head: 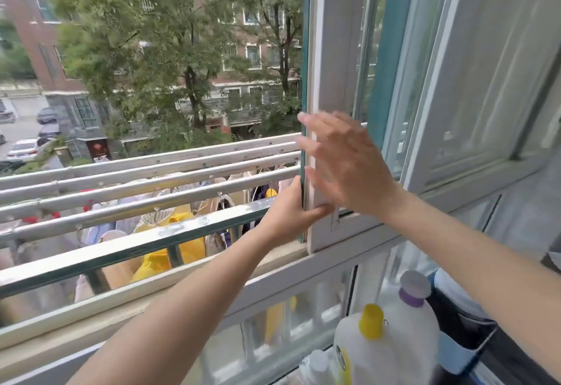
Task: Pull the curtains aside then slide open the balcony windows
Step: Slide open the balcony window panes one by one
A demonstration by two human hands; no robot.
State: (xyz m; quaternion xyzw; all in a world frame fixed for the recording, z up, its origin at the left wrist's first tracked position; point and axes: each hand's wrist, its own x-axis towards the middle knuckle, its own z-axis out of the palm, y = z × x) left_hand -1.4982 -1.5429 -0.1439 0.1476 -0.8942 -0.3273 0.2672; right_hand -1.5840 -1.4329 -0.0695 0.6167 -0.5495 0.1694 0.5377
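White-framed sliding glass window sash point(329, 81): left hand point(291, 211) gripping its edge; right hand point(346, 163) above, fingers spread flat, holding nothing.

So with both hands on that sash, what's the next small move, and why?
Probably keep sliding the window sash rightward. The left hand grips its leading edge, the right hand lies flat and blurred against it, and the opening on the left is already wide, with the track clear.

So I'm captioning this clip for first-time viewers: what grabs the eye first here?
Two bare hands at centre: the left hand grips the white window sash by its edge, the right hand lies flat against it. Left of them, the open gap shows metal rails, with trees beyond.
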